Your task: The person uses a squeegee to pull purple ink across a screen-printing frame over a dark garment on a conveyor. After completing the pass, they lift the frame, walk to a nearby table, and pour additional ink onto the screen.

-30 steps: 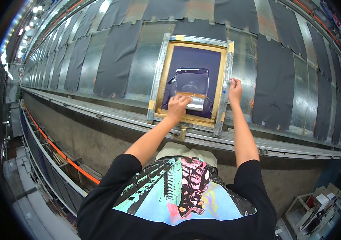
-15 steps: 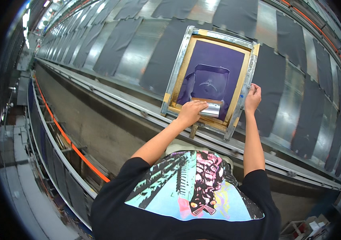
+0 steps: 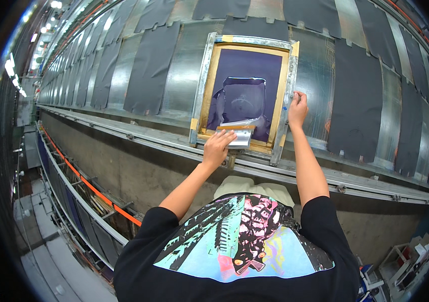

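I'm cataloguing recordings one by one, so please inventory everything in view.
Table: one, grey metal, across the upper view
Sheets: many, dark grey, on the table
Frame: one, grey with yellowish inner border, on the table
Screen: one, purple, inside the frame
Glossy patch: one, dark, on the screen
Squeegee: one, silver with orange-brown edge, frame's near end
Rail: one, grey, table's near edge
Strip: one, orange, lower left
Lights: several, white, upper left
Cart: one, pale, lower right
Shirt: one, black with multicolour print, bottom centre
Left hand: one, bare, on the squeegee
Right hand: one, bare, frame's right side
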